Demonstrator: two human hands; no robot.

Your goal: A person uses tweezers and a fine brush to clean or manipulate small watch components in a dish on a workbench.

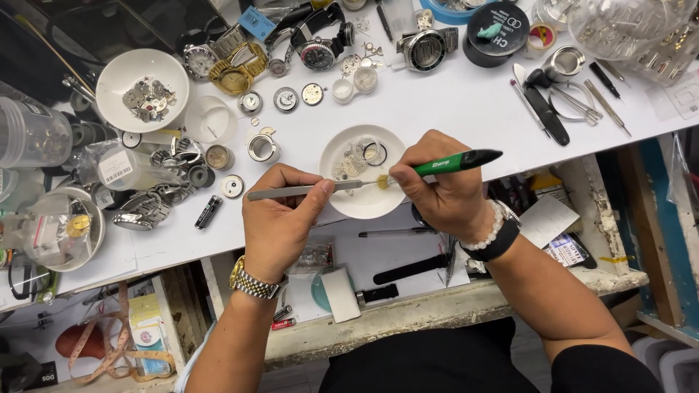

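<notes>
Brushing a small watch part held in tweezers over the parts dish.

The left hand point(277, 218) has its fingers closed on long steel tweezers point(306, 191), whose tips pinch a tiny part, too small to identify, above the shallow round white dish point(364, 207) at the middle of the white table point(466, 109). The right hand point(440, 185) grips a green-and-black brush point(444, 163), bristles touching that part. Judged next requirement: light strokes and steady tweezer pressure.

brush point(445, 163) bristles blurred | parts in white dish point(342, 201) too small
</notes>
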